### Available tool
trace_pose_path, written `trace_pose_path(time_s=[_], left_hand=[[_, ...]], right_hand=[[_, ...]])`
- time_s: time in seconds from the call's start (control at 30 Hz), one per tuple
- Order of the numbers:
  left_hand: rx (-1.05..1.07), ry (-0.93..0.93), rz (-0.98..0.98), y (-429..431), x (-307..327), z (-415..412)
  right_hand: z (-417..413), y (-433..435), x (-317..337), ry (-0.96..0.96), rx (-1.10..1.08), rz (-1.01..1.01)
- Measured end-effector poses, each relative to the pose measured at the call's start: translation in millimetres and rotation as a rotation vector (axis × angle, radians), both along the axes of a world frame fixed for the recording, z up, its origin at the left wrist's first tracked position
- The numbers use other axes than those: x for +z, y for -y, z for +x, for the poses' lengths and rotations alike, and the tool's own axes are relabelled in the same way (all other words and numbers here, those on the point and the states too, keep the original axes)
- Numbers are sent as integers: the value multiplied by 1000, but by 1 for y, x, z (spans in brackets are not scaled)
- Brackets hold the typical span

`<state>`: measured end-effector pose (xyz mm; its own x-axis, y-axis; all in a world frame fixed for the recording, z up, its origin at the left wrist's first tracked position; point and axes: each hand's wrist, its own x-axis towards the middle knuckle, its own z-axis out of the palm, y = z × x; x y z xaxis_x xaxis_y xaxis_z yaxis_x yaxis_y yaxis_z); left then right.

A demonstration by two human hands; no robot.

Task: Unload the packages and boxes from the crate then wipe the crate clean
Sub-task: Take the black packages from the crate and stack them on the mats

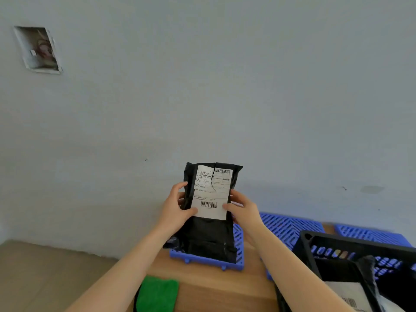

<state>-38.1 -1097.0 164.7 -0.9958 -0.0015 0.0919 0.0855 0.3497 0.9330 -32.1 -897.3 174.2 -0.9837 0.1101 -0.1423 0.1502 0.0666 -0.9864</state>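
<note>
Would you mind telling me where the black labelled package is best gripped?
Take the black package at its long side edges, mid-height, one hand from each side, as the left hand and right hand hold it: it is flat, soft and upright, so side grips should stop it folding.

Two bare forearms (135, 255), two bare hands (177, 206)

Your wooden table (202, 284) holds blue plastic mats (288, 228), a green cloth (156, 296) near you, and a black crate (360, 242) on your right.
</note>
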Motion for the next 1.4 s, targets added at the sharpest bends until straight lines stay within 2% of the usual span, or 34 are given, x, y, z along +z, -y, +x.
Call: trace_pose_path(time_s=[0.17, 0.5, 0.77, 1.13, 1.4], left_hand=[[9, 72, -4, 10, -43, -49], [-66, 232, -187, 20, -137, -127], [-106, 258, -248, 24, -197, -165], [-180, 278, -313, 35, -247, -202], [-206, 286, -373, 51, -247, -211]], right_hand=[[-44, 16, -45, 35, 134, 127], [-122, 28, -147, 150, 118, 246], [-151, 46, -208, 221, 123, 374], [-180, 69, -248, 300, 169, 493], [-186, 77, -248, 292, 124, 485]])
